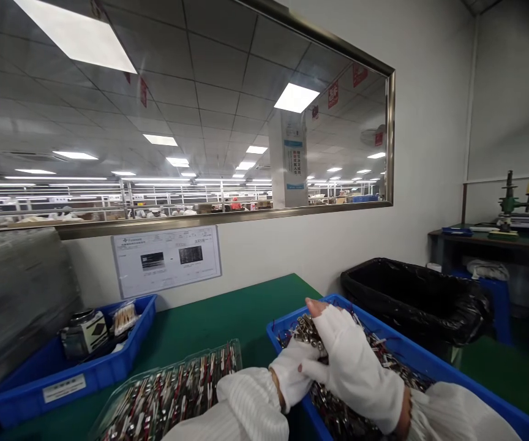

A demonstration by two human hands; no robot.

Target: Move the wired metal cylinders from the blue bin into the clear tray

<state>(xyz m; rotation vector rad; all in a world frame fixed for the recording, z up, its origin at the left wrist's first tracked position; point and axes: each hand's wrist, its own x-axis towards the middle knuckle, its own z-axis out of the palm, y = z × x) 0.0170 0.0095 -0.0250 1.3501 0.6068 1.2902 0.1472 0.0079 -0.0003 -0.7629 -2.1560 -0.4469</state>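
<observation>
Both my hands wear white fingerless gloves and white sleeves. They meet over a blue bin (434,364) at lower right, heaped with small metal parts with red and black wires (384,349). My right hand (351,361) lies over the heap, its fingers curled down round a bunch of the parts. My left hand (294,373) sits just under it at the bin's left edge, fingers closed; what it holds is hidden by the right hand. A clear plastic tray (172,392) with rows of the same wired parts lies to the left of the hands.
A green table top (228,318) runs to a white wall with a posted sheet (167,260) and a long window. A second blue bin (76,361) with a jar and swabs stands at left. A black-lined waste bin (411,300) stands at right, a side bench behind it.
</observation>
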